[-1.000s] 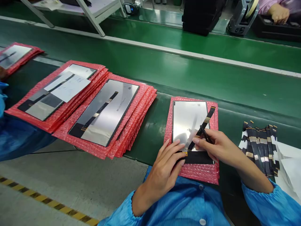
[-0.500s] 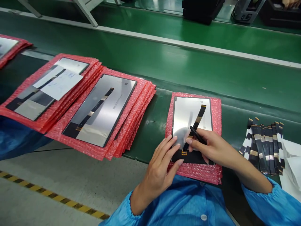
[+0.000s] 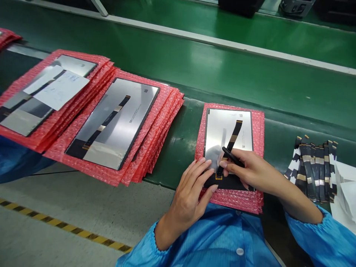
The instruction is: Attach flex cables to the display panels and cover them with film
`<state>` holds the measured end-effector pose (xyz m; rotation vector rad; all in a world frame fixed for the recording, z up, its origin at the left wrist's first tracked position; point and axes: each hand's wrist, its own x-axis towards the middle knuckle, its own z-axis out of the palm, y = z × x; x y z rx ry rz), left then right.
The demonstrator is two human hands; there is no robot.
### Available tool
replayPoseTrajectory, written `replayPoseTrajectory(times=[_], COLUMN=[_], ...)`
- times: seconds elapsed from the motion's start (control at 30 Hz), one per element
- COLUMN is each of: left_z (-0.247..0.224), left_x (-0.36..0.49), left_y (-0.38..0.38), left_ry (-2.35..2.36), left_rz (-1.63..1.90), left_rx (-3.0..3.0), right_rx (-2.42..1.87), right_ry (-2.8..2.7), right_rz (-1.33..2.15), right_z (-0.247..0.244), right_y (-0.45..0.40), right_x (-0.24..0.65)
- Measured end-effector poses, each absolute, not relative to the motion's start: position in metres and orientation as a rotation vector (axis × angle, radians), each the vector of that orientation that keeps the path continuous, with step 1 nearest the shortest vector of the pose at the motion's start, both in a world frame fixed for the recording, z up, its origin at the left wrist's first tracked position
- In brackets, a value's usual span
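A display panel (image 3: 218, 124) with a silvery back lies on a stack of pink bubble-wrap sheets (image 3: 258, 129) in front of me. Along it runs a black flex cable (image 3: 236, 129) with gold bands, its lower end at the panel's black edge strip. My left hand (image 3: 189, 198) rests with outstretched fingers on the panel's lower left. In my right hand (image 3: 254, 170) is a slim black tool (image 3: 233, 155), its rear end pointing up and left. The right thumb and fingertips are over the cable's lower part; whether they also pinch it, I cannot tell.
To the left, stacks of pink bubble wrap (image 3: 167, 122) carry another display panel (image 3: 119, 122) and one with a white paper (image 3: 59, 91) on it. Several loose flex cables (image 3: 314, 170) lie at right beside white sheets (image 3: 346, 200). Beyond runs a green conveyor surface (image 3: 178, 55) with a pale rail.
The camera view has shifted slightly, so the left stacks sit farther left and higher. Both hands keep nearly the same place on the panel; the black tool is still held.
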<state>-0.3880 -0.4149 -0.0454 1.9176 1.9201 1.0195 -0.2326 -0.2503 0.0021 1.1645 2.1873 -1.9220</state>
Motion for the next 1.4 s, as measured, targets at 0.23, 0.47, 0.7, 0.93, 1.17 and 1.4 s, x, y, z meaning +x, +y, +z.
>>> replayPoseTrajectory(times=[0.23, 0.47, 0.7, 0.93, 1.17, 1.4], left_z=[-0.0467, -0.0463, -0.0461, -0.0461, -0.0461, -0.0474], left_x=[-0.3884, -0.3885, -0.3890, -0.3891, -0.3894, -0.3889], left_y=[-0.4160, -0.4154, -0.4155, -0.4152, -0.4154, -0.4160], left_ry=[1.911, 1.909, 1.901, 1.934, 1.957, 1.909], left_rz=[1.010, 1.020, 1.017, 0.985, 0.963, 1.023], left_rx=[1.936, 1.943, 1.958, 1.987, 2.021, 1.952], right_rx=[1.133, 1.093, 1.101, 1.071, 1.060, 1.064], right_ry=[2.187, 2.232, 2.229, 2.243, 2.227, 2.212], right_rz=[-1.926, -1.867, -1.832, -1.835, -1.829, -1.854], right_z=[0.0005, -0.0035, -0.0022, -0.0008, -0.0015, -0.0003], right_y=[-0.2491, -0.2488, -0.2479, -0.2474, -0.2466, -0.2463], right_x=[-0.2315, -0.2291, -0.2283, -0.2291, -0.2280, -0.2280])
